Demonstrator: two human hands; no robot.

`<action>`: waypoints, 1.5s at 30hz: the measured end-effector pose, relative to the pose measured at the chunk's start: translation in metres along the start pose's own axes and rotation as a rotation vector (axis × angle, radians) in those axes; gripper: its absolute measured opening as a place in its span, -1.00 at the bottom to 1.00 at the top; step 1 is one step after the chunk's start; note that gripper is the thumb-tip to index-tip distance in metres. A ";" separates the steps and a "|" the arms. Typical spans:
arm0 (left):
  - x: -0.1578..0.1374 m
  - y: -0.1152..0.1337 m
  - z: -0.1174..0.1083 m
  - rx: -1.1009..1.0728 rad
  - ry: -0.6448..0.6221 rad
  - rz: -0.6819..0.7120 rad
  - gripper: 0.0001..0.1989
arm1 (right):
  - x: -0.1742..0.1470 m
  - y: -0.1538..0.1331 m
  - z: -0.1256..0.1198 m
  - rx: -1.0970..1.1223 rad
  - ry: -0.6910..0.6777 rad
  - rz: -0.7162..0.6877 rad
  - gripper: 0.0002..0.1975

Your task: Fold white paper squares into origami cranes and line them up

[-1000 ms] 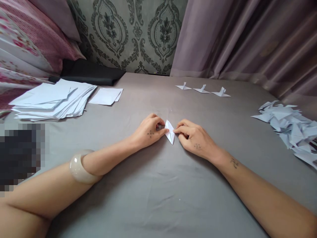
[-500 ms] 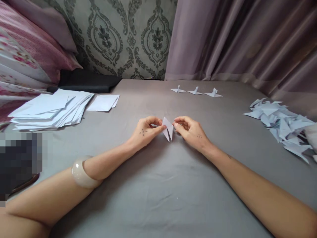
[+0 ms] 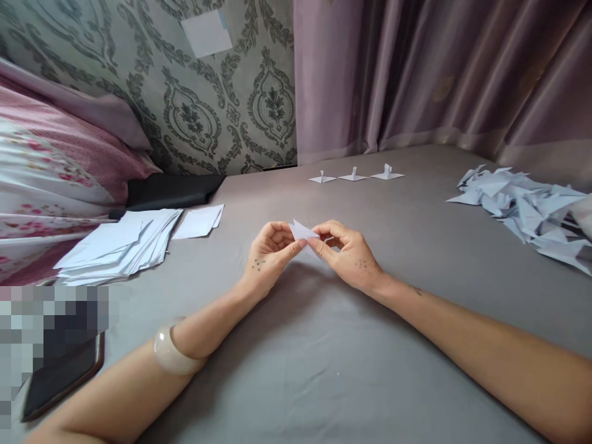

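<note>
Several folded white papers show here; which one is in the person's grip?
The folded piece held by the left hand and right hand; the back row of three and the heap at right rest on the grey cloth, untouched.

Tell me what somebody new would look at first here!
Probably the small folded white paper, pinched in the grip of the left hand and the right hand, right in the middle. Next might come the messy heap of folded papers on the right, and the three little paper shapes lined up at the back.
</note>
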State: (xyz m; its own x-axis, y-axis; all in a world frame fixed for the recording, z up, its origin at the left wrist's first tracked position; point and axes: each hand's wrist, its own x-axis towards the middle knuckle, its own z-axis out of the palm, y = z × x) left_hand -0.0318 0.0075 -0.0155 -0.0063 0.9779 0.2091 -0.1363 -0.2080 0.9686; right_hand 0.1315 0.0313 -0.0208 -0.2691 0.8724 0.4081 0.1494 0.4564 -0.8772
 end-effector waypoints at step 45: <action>-0.002 -0.002 -0.008 -0.061 -0.125 -0.110 -0.83 | 0.006 0.002 -0.012 0.519 -0.310 0.372 -0.73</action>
State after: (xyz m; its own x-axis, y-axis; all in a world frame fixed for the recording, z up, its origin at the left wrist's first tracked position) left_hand -0.0397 0.0061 -0.0189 0.1345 0.9835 0.1213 -0.1892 -0.0946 0.9774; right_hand 0.1420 0.0398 -0.0175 -0.5584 0.8289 0.0348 -0.1676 -0.0716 -0.9832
